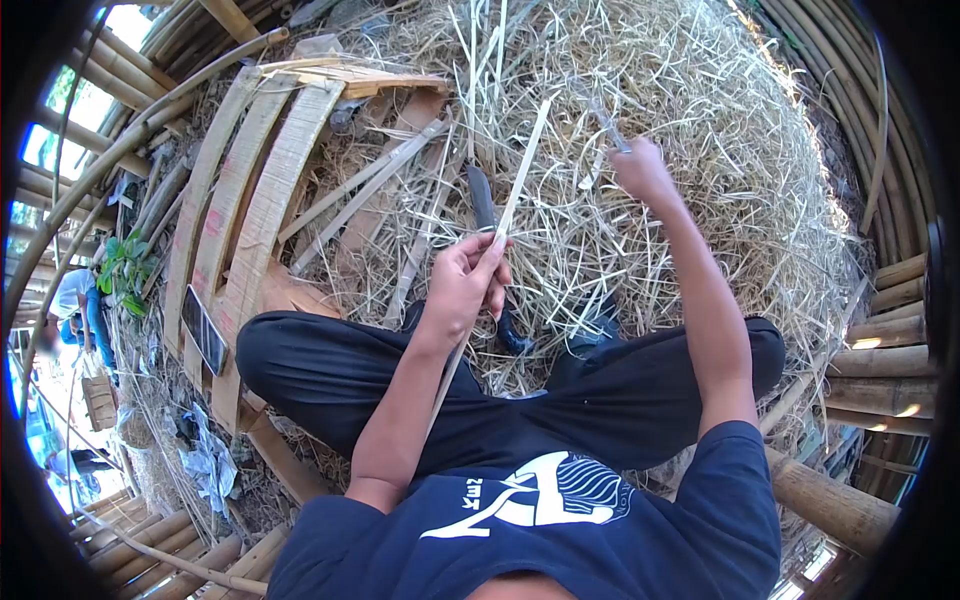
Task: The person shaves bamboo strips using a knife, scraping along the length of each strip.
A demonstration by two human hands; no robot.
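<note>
My left hand (pixel 467 278) is closed around a long pale bamboo strip (pixel 526 165). The strip slants up and away from my fingers, and its lower part runs back along my forearm. Out to the right, my right hand (pixel 645 172) grips a knife (pixel 606 122), whose thin blade points forward and left, apart from the strip. Beneath my left hand lies a large dark-bladed knife (pixel 481 195) on the shavings, partly hidden by that hand.
Bamboo shavings (pixel 700 90) cover the ground. A slatted wooden piece (pixel 285 160) stands at left, with a phone (pixel 204 330) on it. Loose flat strips (pixel 375 180) lie beside it. Bamboo poles (pixel 835 505) border the right side. Another person (pixel 75 295) is at far left.
</note>
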